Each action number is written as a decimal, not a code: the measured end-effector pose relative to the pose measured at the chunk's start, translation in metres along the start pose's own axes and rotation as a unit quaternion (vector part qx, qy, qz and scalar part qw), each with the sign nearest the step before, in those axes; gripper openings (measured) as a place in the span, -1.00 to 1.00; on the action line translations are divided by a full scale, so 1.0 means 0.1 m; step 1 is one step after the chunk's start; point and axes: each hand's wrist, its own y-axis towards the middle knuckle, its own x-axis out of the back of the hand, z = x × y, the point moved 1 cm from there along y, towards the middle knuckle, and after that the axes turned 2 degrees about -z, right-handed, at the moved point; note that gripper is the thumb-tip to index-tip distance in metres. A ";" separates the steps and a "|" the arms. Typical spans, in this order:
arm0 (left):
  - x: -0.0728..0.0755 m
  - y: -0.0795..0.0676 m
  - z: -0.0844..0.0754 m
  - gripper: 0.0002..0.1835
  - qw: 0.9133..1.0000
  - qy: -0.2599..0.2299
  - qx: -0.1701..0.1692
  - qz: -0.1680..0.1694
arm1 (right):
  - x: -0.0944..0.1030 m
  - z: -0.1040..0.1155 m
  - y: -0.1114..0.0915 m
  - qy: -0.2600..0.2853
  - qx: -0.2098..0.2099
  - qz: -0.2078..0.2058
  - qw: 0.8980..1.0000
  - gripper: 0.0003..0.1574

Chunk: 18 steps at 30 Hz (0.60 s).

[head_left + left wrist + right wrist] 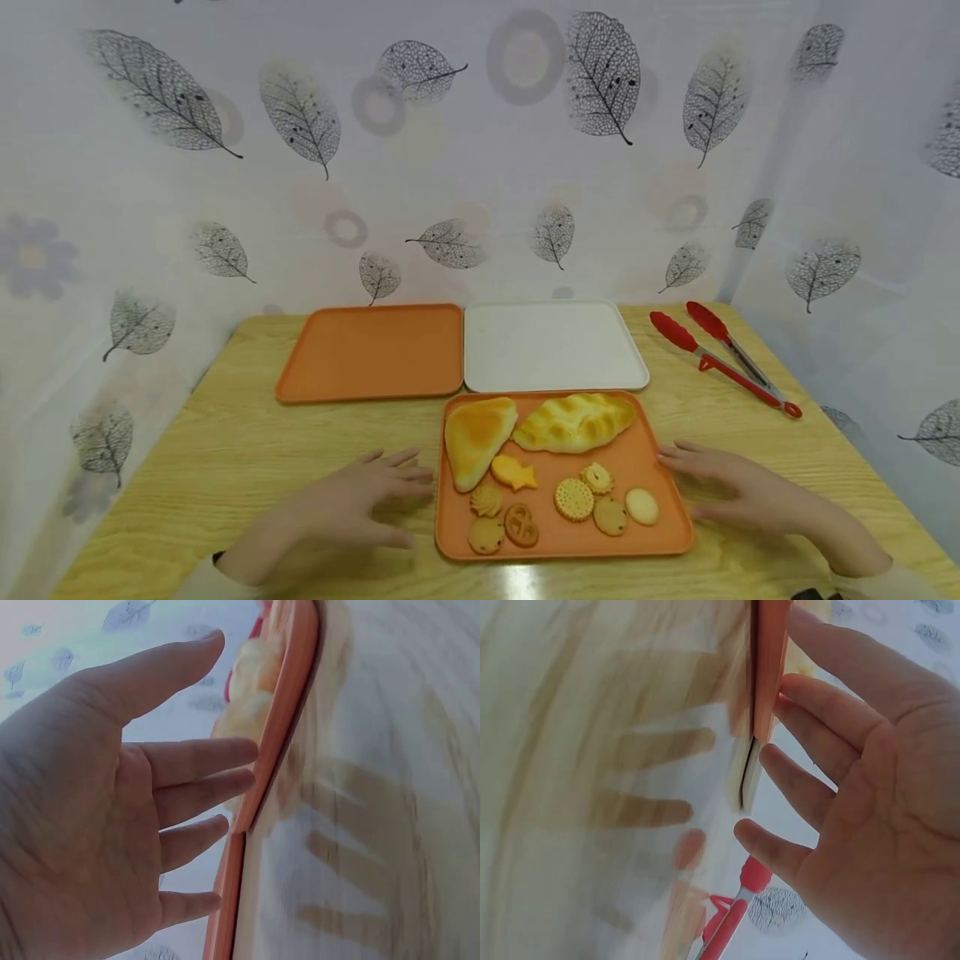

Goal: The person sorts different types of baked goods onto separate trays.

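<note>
An orange tray [547,546] lies near the front of the table, bearing a triangular bread [478,437], a braided bread [576,423], a fish-shaped cracker [513,472] and several cookies, among them a round one with holes [574,499] and a pretzel-shaped one [521,525]. My left hand [360,504] is spread just left of this tray, its fingers straight and holding nothing. On the other side my right hand [742,487] has its fingertips right at the tray's right rim, fingers extended. Both palms face the tray in the wrist views.
Behind stand a second orange tray [378,354] at left and a white tray [555,346] beside it, both bare. Red-tipped tongs [731,362] lie spread at the back right. A leaf-patterned curtain [480,167] borders the wooden table [225,425].
</note>
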 end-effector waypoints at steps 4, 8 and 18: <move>0.06 -0.07 0.06 -0.12 0.999 0.022 0.040 -0.023 | -0.04 0.03 0.10 -0.010 0.011 0.002 1.000 -0.30; 0.07 -0.07 0.08 0.02 0.996 0.037 0.071 -0.025 | -0.08 0.07 0.20 -0.016 0.021 0.006 1.000 -0.31; 0.08 -0.09 0.20 0.19 0.991 0.051 0.123 -0.017 | -0.14 0.21 0.42 -0.035 0.035 0.034 0.998 -0.33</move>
